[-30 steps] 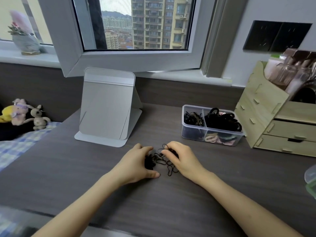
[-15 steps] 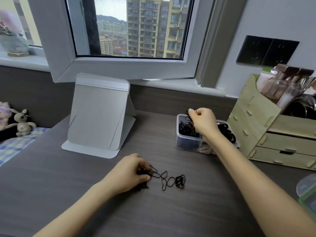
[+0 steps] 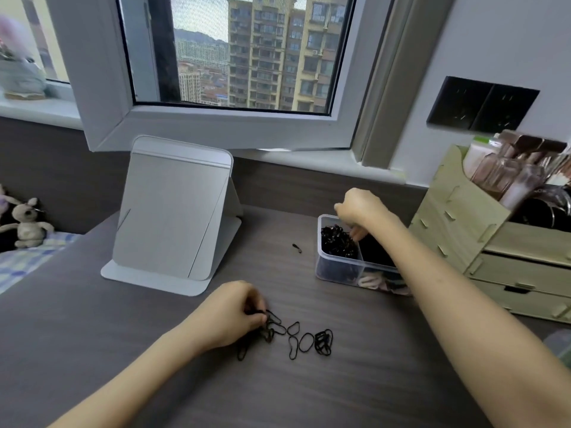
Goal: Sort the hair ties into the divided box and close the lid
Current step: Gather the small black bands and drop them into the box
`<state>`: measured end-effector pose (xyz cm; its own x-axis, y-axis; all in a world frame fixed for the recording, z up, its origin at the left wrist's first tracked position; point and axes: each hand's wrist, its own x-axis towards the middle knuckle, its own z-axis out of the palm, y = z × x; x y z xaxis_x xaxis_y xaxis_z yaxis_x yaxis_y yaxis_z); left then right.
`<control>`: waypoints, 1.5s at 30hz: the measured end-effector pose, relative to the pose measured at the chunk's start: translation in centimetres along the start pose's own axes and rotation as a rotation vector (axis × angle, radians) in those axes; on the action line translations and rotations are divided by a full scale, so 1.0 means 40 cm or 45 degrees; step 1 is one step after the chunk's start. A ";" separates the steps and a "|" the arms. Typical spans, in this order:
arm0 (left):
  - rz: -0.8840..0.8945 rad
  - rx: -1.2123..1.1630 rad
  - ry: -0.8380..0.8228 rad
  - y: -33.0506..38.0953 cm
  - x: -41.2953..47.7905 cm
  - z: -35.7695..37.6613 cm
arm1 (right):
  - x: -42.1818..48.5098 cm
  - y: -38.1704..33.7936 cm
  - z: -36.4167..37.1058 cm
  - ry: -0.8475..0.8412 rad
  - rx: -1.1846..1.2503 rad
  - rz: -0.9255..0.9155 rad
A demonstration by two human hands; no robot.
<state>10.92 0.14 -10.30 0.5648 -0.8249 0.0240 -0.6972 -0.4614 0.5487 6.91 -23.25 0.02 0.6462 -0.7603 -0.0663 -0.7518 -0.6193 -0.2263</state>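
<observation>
A clear divided box stands lidless on the dark desk, right of centre, with thin black ties heaped in its back left compartment. My right hand hovers over that compartment, fingers pointing down into it; whether it holds anything is hidden. Several thin black hair ties lie loose on the desk near the front. My left hand rests beside them with its fingers pinched on a small bunch of those ties. One stray tie lies left of the box.
A grey folding mirror stands at the back left of the desk. A wooden drawer organiser with cosmetics stands right of the box. A pale green lid edge shows at the far right. Plush toys sit on the bed, left.
My right hand carried thin black ties from the desk pile to the box and now dips lower into the back left compartment. One tie has landed on the desk beside the box.
</observation>
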 end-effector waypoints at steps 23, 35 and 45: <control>-0.161 -0.886 0.059 0.080 0.035 -0.018 | -0.281 0.110 0.128 -0.376 1.235 -0.357; -0.139 -0.435 -0.003 0.056 0.041 0.002 | -0.008 0.290 0.029 0.488 1.109 0.012; -0.161 -0.434 0.041 0.023 0.050 -0.015 | 0.128 0.197 0.049 0.224 0.110 -0.048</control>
<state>11.66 -1.74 -9.25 0.6545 -0.7551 -0.0388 -0.4368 -0.4195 0.7958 4.56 -31.65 -3.99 0.6351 -0.7642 0.1125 -0.7087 -0.6344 -0.3085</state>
